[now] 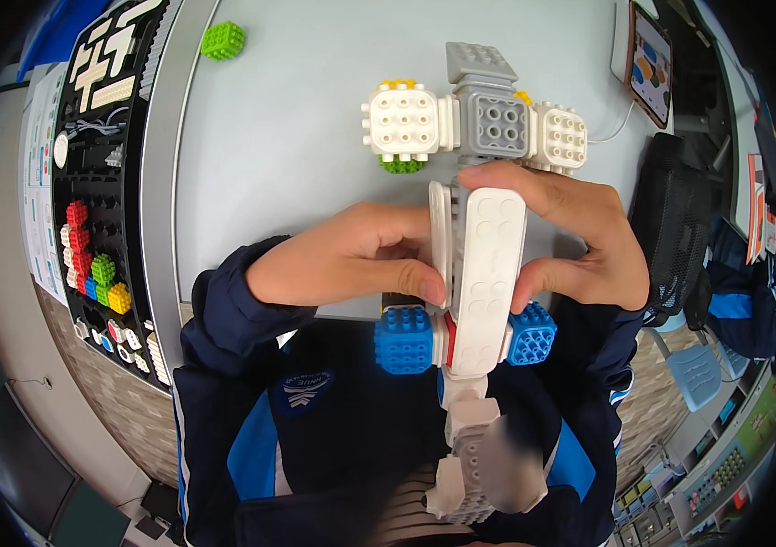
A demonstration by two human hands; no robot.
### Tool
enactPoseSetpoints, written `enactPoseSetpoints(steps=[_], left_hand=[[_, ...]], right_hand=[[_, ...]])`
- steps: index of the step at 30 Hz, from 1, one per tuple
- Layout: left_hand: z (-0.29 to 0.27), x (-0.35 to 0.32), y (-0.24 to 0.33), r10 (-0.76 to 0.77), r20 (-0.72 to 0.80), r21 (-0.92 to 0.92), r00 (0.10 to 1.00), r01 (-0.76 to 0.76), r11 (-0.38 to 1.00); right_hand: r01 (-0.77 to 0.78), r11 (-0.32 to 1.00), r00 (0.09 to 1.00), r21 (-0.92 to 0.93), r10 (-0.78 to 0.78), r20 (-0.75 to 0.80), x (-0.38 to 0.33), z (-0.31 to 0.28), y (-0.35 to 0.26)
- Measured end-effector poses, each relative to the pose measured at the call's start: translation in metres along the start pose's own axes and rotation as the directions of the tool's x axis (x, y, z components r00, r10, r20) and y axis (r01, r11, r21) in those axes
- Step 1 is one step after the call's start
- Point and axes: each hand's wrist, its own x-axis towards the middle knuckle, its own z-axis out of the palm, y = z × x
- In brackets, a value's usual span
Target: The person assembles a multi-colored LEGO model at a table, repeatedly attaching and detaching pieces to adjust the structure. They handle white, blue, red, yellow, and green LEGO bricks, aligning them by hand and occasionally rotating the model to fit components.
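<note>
Firmly, right hand [600, 239] on white beam [490, 283]

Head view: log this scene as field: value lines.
left hand: holds block assembly from its left
right hand: holds block assembly from its right
blue blocks: one on each side of white beam
gray block: beyond the hands, between white blocks
green block: table, upper left
phone: upper right

1 left hand [356, 255] and 1 right hand [593, 242] are gripping 2 white panels [490, 273]. 2 blue cubes [404, 346] are flanking these; 2 white cubes [403, 121] are flanking 1 grey cube [501, 126]. 1 green cube [223, 41] is lying loose; 1 screen [651, 68], 1 bag [666, 228] and 1 tray [124, 214] are showing.
</note>
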Motion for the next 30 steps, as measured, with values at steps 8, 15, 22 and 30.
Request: enactPoseSetpoints(steps=[8, 15, 22, 30], left_hand=[[-0.013, 0.009, 0.004, -0.026, 0.088, 0.056, 0.996, 0.021, 0.998], [-0.024, 0.014, -0.007, 0.023, 0.127, 0.002, 0.992, -0.023, 1.000], [-0.024, 0.021, -0.019, 0.081, 0.105, -0.050, 0.991, -0.076, 0.996], [-0.027, 0.017, -0.011, -0.012, 0.111, -0.123, 0.994, 0.026, 0.992]], right_hand=[[0.070, 0.998, 0.990, -0.007, -0.070, -0.121, 0.001, 0.009, 0.006], [0.009, 0.999, 0.997, -0.035, -0.007, 0.073, 0.002, -0.007, 0.000], [0.070, 0.998, 0.993, 0.002, -0.070, -0.091, 0.003, 0.005, 0.006], [0.068, 0.997, 0.993, 0.036, -0.064, -0.104, 0.003, 0.007, 0.006]])
